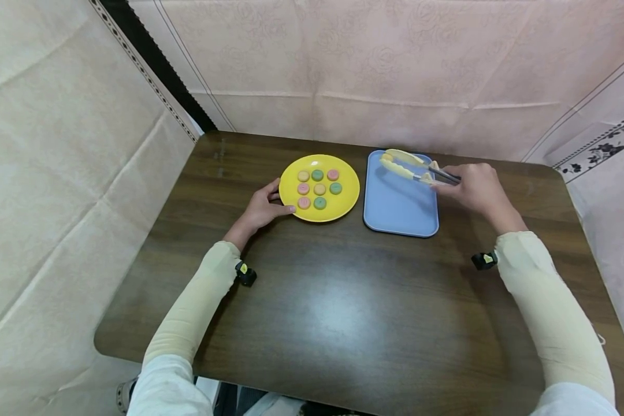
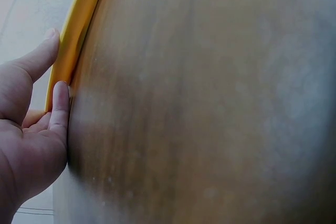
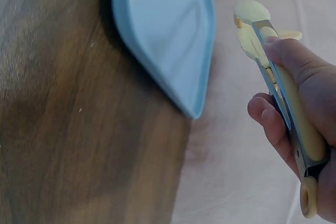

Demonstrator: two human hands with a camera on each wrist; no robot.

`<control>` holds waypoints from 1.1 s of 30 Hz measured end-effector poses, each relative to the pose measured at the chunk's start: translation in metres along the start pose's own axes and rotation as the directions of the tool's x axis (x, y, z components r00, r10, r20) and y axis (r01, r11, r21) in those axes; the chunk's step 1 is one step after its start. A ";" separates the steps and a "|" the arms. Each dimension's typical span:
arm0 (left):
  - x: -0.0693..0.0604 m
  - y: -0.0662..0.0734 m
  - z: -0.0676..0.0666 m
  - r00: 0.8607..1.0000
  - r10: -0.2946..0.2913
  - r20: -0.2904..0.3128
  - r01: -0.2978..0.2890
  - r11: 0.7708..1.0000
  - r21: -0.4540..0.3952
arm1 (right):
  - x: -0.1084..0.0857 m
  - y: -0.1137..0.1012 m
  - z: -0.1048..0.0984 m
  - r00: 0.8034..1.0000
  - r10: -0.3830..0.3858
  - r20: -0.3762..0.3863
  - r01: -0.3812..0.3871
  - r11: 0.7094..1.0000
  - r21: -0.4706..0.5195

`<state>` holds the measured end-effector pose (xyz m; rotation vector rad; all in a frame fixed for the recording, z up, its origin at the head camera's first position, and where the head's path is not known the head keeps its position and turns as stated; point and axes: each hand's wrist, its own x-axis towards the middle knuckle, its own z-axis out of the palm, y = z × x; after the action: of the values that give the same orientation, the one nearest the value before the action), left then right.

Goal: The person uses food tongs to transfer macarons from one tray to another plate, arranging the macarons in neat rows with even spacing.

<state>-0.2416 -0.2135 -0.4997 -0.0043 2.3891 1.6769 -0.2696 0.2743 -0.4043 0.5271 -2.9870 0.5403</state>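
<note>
My left hand (image 1: 262, 208) grips the left rim of a round yellow plate (image 1: 346, 199), thumb on the rim and fingers at its outer edge. On the plate lie several small round biscuit-like pieces in pink, green (image 1: 319, 203) and pale yellow, set in rows. My right hand (image 1: 475, 184) holds a pair of tongs (image 1: 398, 170) with cream tips and metal arms. Between the tips is a small yellowish round piece (image 1: 387, 156), above the far end of a blue rectangular tray (image 1: 401, 216). In the right wrist view the thumb presses along the tongs' upper arm (image 3: 294, 98).
Plate and tray stand side by side near the far edge of a dark brown wooden table (image 1: 301, 312). Pale patterned cloth (image 1: 385, 63) hangs behind the table and along its sides. A dark gap shows between the cloths at the far left.
</note>
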 end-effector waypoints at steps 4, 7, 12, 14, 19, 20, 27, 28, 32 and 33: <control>0.001 -0.001 0.000 1.000 0.005 0.000 -0.005 1.000 -0.001 | -0.008 -0.013 -0.006 0.999 -0.040 -0.035 0.040 0.999 0.000; 0.002 -0.001 0.000 1.000 0.014 0.000 -0.014 1.000 -0.004 | -0.012 -0.024 -0.007 0.996 -0.069 -0.048 0.069 0.998 -0.001; 0.002 -0.001 0.000 1.000 0.015 0.000 -0.015 1.000 -0.010 | -0.017 -0.038 -0.003 0.986 -0.152 -0.062 0.151 0.988 -0.016; 0.001 -0.001 0.000 1.000 0.012 0.002 -0.012 1.000 -0.007 | -0.019 -0.043 -0.001 0.981 -0.183 -0.062 0.183 0.983 -0.016; 0.001 -0.001 0.001 1.000 0.014 0.005 -0.014 1.000 0.001 | -0.022 -0.059 0.002 0.974 -0.226 -0.028 0.226 0.974 -0.001; 0.001 -0.001 0.001 1.000 0.015 0.004 -0.015 1.000 0.001 | -0.022 -0.062 0.002 0.972 -0.233 -0.018 0.233 0.973 -0.002; 0.001 0.000 0.001 1.000 0.020 0.000 -0.020 1.000 0.002 | -0.020 -0.077 0.012 0.957 -0.287 0.037 0.286 0.958 0.027; 0.001 0.000 0.001 1.000 0.020 -0.001 -0.020 1.000 0.002 | -0.020 -0.078 0.014 0.956 -0.288 0.048 0.287 0.957 0.035; 0.001 -0.001 0.001 1.000 0.021 -0.002 -0.021 1.000 0.000 | -0.017 -0.080 0.021 0.956 -0.275 0.103 0.272 0.961 0.043; 0.001 -0.001 0.001 1.000 0.022 -0.001 -0.022 1.000 -0.002 | -0.016 -0.081 0.023 0.957 -0.265 0.119 0.262 0.964 0.043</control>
<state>-0.2425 -0.2123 -0.5010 0.0206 2.3966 1.6896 -0.2264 0.2002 -0.4008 0.9783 -2.9553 0.5425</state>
